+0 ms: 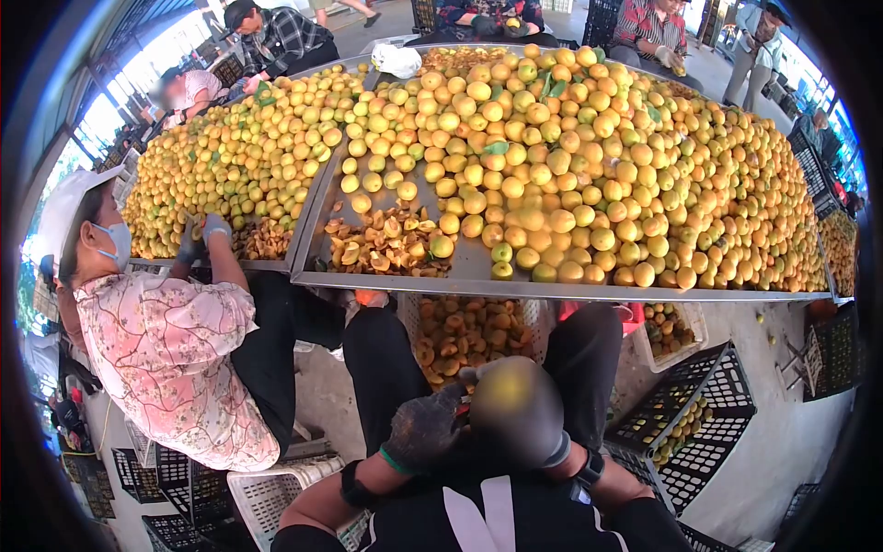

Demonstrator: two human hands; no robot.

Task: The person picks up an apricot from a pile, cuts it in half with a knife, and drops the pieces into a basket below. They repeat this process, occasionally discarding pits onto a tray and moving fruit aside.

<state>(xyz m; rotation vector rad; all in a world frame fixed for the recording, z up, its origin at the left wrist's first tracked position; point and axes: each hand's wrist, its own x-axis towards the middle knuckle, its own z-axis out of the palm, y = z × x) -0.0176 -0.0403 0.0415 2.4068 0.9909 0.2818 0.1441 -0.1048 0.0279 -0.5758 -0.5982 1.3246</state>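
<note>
My left hand (pixel 423 430), in a dark work glove with a green cuff, is curled closed in front of my lap. A small orange-red bit shows at its fingertips, but what it belongs to is hidden. Close beside it, my right hand (pixel 543 442) wears a grey glove and is mostly blurred. A yellow round patch, apparently an apricot (pixel 506 391), shows in its grip. Between my knees stands a white crate (pixel 538 317) holding apricot halves (pixel 469 331). Above it, cut apricot pieces (pixel 386 244) lie on the metal table (pixel 317 267).
Whole apricots (pixel 589 156) are heaped across the table. To my left sits a co-worker (pixel 175 322) with gloved hands at the fruit; more people sit across. Black crates (pixel 685 419) stand at my right, a white crate (pixel 276 497) at my left.
</note>
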